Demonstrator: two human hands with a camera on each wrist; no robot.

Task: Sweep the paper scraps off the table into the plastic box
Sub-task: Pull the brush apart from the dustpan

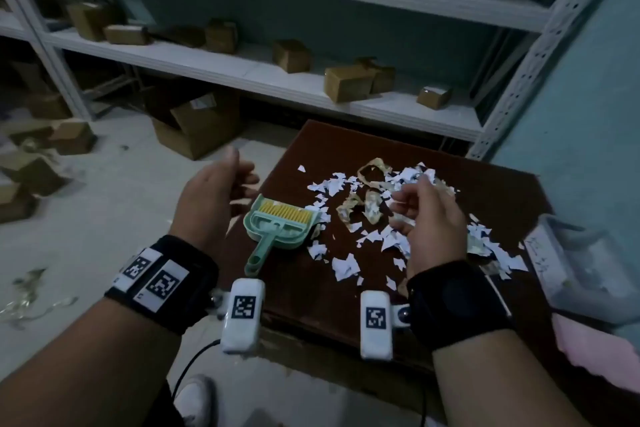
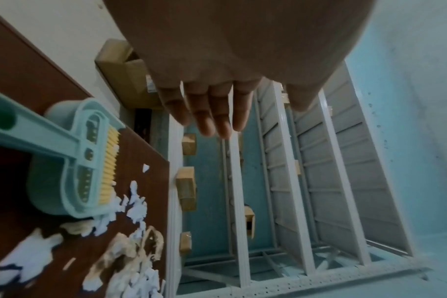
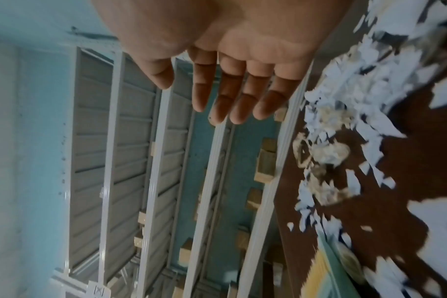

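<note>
White paper scraps (image 1: 374,239) and crumpled tan strips (image 1: 372,172) lie scattered over the dark brown table (image 1: 301,281). A mint-green dustpan with a yellow-bristled brush nested in it (image 1: 277,224) rests at the table's left side, handle toward me. The clear plastic box (image 1: 581,263) stands at the table's right edge. My left hand (image 1: 221,191) hovers just left of the dustpan, fingers relaxed and empty (image 2: 212,113). My right hand (image 1: 426,215) hovers over the scraps, fingers loose and holding nothing (image 3: 232,96).
White metal shelving (image 1: 277,80) with several small cardboard boxes runs behind the table. Open cartons (image 1: 197,125) and debris litter the floor to the left. A teal wall (image 1: 588,97) closes in on the right. Something pink (image 1: 599,354) lies at the table's near right.
</note>
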